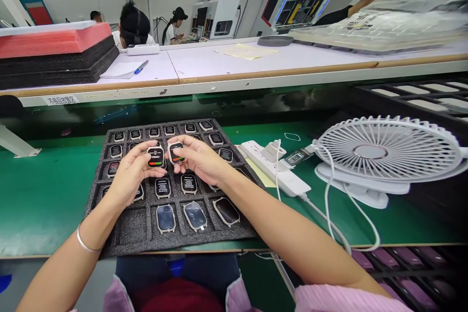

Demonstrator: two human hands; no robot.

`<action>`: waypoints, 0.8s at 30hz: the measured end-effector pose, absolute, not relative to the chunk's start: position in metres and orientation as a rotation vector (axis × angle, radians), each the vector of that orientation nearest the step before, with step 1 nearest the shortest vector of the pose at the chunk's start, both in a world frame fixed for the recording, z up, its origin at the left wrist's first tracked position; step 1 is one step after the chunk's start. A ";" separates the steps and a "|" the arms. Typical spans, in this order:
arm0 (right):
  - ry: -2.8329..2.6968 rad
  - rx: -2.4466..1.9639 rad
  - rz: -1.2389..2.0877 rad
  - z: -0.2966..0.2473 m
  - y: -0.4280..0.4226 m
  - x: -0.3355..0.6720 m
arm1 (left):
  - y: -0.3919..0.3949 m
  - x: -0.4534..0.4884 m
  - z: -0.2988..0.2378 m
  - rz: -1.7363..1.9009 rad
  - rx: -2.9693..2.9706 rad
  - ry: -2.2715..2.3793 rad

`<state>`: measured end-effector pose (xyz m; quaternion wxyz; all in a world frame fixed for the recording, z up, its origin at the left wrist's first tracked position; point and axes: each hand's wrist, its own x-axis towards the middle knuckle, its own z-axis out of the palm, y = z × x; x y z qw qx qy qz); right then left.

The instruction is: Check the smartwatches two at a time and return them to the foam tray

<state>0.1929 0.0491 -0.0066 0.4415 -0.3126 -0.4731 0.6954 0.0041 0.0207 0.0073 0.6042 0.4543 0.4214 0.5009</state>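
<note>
My left hand point(132, 171) grips a smartwatch without a strap point(156, 156), its lit screen facing me with green and red at the bottom. Close beside it, my right hand point(195, 156) holds a second smartwatch point(176, 152), with fingers partly over its screen. Both are raised above a dark grey foam tray point(133, 228) whose compartments hold several more watches. Many of those show white text on black. In the front row, a watch with a bluish screen point(165, 218) lies near another point(195, 216) and a dark one point(226, 210). The front left compartment is bare.
Right of the tray are a white power strip point(274, 168) with cables and a white fan point(387, 151). A raised shelf point(204, 66) runs behind, bearing foam sheets point(54, 53), a blue pen point(141, 67) and paper point(246, 51). Other people sit beyond it.
</note>
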 end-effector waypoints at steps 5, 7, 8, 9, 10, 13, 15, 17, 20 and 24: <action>-1.245 -0.755 1.682 -0.009 0.049 0.192 | 0.020 0.003 0.006 1.162 1.087 0.993; -1.249 -0.753 1.695 -0.009 0.049 0.192 | 0.020 0.002 0.005 1.163 1.140 1.019; -1.242 -0.752 1.709 -0.009 0.049 0.192 | 0.020 0.001 0.005 1.167 1.172 1.037; -1.229 -0.747 1.728 -0.008 0.049 0.192 | 0.021 0.000 0.004 1.174 1.205 1.054; -1.213 -0.736 1.748 -0.008 0.048 0.192 | 0.021 0.000 0.003 1.179 1.231 1.068; -1.178 -0.688 1.784 -0.009 0.049 0.191 | 0.024 0.001 0.000 1.181 1.252 1.067; -1.194 -0.667 1.777 -0.010 0.049 0.191 | 0.025 0.002 0.001 1.168 1.227 1.049; -1.246 -0.660 1.750 -0.011 0.050 0.190 | 0.025 0.001 0.005 1.141 1.211 1.037; -1.365 -0.668 1.707 -0.010 0.044 0.188 | 0.014 -0.014 0.015 1.057 1.260 1.032; -1.650 -0.719 1.648 -0.005 0.015 0.177 | -0.024 -0.064 0.022 0.893 1.497 1.116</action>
